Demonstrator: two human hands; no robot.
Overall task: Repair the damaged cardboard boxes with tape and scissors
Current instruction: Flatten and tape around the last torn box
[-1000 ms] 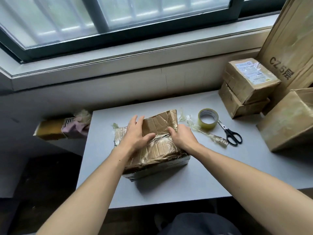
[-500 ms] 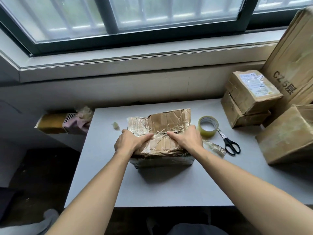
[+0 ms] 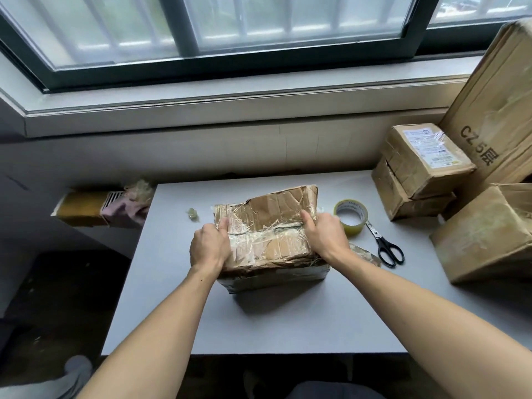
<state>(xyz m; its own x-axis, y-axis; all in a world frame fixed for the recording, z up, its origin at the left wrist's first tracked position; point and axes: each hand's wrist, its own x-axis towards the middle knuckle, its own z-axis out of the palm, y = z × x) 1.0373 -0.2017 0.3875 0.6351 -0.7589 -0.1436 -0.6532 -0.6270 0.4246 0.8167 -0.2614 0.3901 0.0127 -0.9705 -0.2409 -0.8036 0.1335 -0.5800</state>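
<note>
1. Fingers [image 3: 223, 224] of the left hand [image 3: 208, 246] curl over the left top edge of the crumpled brown cardboard box wrapped in torn clear tape [image 3: 270, 234], gripping it.
2. Right hand [image 3: 325, 236] grips the opposite side; its thumb lies on the top face, and the other fingers wrap down the right flank, out of sight.
3. Box sits on the pale grey rectangular tabletop [image 3: 288, 321], roughly mid-table, between both hands. One flap at the far edge stands up, ragged along its top.
4. Roll of clear yellowish packing tape [image 3: 351, 216] lies flat just right of the box, near the right hand.
5. Black-handled steel scissors [image 3: 384, 244] lie just beside the roll, closed, handles toward the person.
6. Crumpled strip of used clear tape [image 3: 364, 253] lies on the table between the right wrist and the scissors.
7. Small wad of clear tape [image 3: 192, 213] rests left of the box, apart from it.
8. Two small brown cartons stacked one on the other [image 3: 417, 171] stand at the far right; the upper one carries a white label.
9. Large brown carton marked "CZ 5" [image 3: 495, 105] leans behind them; another brown carton [image 3: 489, 234] sits at the right table edge.
</note>
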